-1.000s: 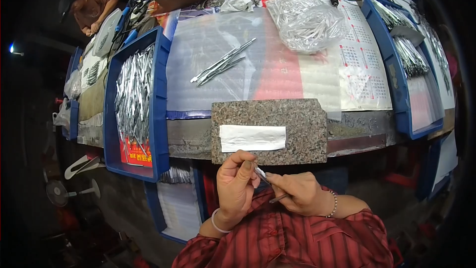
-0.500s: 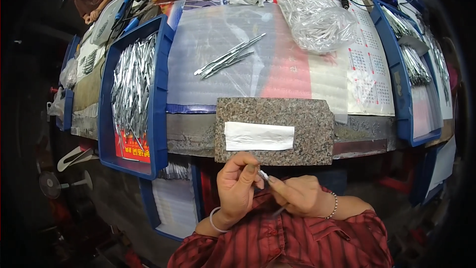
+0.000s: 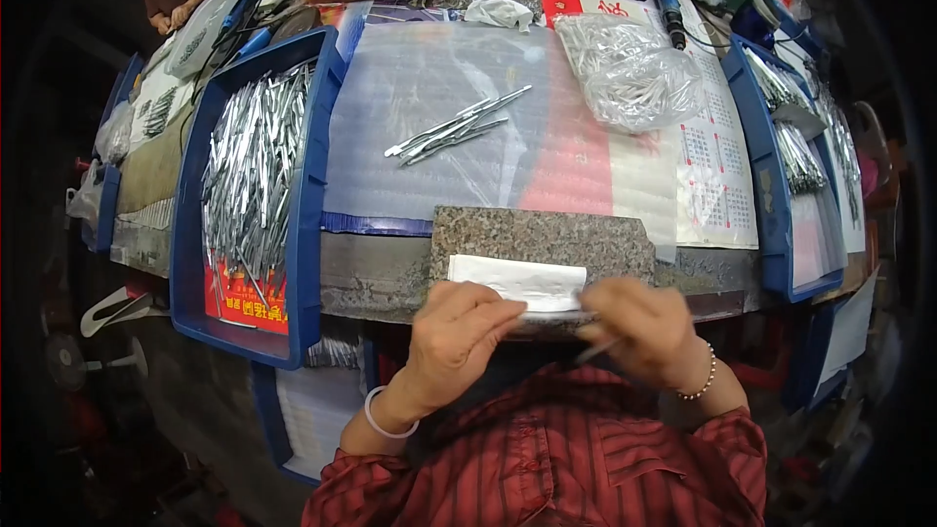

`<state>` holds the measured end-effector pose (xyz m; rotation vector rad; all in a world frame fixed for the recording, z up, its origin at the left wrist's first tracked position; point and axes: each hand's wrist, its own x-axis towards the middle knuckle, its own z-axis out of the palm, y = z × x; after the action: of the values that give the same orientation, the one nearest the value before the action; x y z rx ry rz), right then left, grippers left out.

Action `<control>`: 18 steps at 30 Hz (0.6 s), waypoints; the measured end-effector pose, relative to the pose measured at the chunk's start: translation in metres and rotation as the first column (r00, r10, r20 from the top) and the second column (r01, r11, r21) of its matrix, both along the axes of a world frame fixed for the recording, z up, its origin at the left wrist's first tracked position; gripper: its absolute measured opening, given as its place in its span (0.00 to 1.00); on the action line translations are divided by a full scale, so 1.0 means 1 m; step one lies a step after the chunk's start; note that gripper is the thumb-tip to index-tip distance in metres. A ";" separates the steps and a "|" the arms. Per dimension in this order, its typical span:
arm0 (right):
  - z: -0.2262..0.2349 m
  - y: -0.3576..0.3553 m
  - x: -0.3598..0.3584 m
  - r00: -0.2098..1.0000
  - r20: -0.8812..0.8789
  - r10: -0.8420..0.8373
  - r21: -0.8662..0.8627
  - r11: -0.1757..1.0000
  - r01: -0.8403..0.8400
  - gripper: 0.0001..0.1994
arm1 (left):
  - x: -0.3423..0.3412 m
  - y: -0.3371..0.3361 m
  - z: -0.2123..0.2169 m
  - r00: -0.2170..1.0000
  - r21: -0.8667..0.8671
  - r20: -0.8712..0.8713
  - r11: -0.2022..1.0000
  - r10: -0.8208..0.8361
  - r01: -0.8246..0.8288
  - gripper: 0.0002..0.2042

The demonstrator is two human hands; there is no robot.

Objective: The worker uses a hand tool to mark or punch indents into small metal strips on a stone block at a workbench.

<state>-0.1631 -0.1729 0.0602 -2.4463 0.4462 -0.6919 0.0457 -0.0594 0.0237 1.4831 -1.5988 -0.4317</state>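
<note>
Both hands sit at the granite slab (image 3: 543, 239)'s near edge, right hand (image 3: 639, 332) pinching a thin metal piece (image 3: 597, 351) slanting toward the loosely curled, empty-looking left hand (image 3: 459, 332).

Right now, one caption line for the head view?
Both hands, left hand and right hand, meet at a white pad on a granite slab.

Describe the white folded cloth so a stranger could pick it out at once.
Start at the speckled grey stone slab on the bench's near edge, just ahead of both hands. The white folded cloth lies flat on the slab's near part, with the left hand at its edge. It is the only plain white strip on that dark stone.
</note>
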 end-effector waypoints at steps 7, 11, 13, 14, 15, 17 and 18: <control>0.024 -0.008 -0.002 0.996 -0.069 -0.062 0.190 0.979 0.074 0.22 | 0.020 -0.011 -0.023 0.976 -0.050 0.214 0.998 0.046 -0.036 0.09; 0.023 0.010 -0.010 0.902 0.431 -0.019 -0.052 0.998 0.046 0.16 | 0.025 -0.009 -0.025 0.967 -0.045 0.253 0.999 0.012 -0.001 0.10; 0.016 0.000 0.016 0.994 0.111 -0.019 0.005 1.000 0.019 0.12 | 0.021 -0.013 -0.023 0.969 -0.065 0.245 0.997 -0.026 0.043 0.10; 0.003 -0.006 0.032 0.980 -0.190 0.055 0.087 0.995 -0.039 0.11 | 0.025 -0.008 -0.023 0.970 -0.045 0.242 0.999 -0.013 0.025 0.11; -0.013 -0.013 0.032 0.994 -0.092 0.051 0.162 0.986 -0.035 0.11 | 0.025 -0.012 -0.026 0.974 -0.042 0.225 0.999 -0.014 0.024 0.11; -0.012 -0.017 0.029 0.996 -0.084 0.041 0.191 0.981 -0.024 0.10 | 0.027 -0.014 -0.028 0.974 -0.046 0.225 0.999 -0.018 0.029 0.11; -0.010 -0.017 0.028 0.997 -0.069 0.030 0.232 0.973 -0.013 0.10 | 0.027 -0.013 -0.029 0.972 -0.038 0.232 0.999 -0.026 0.035 0.11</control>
<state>-0.1351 -0.1900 0.0504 -2.2571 0.4990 -0.5126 0.0725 -0.0721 -0.0050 1.5229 -1.8031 -0.2476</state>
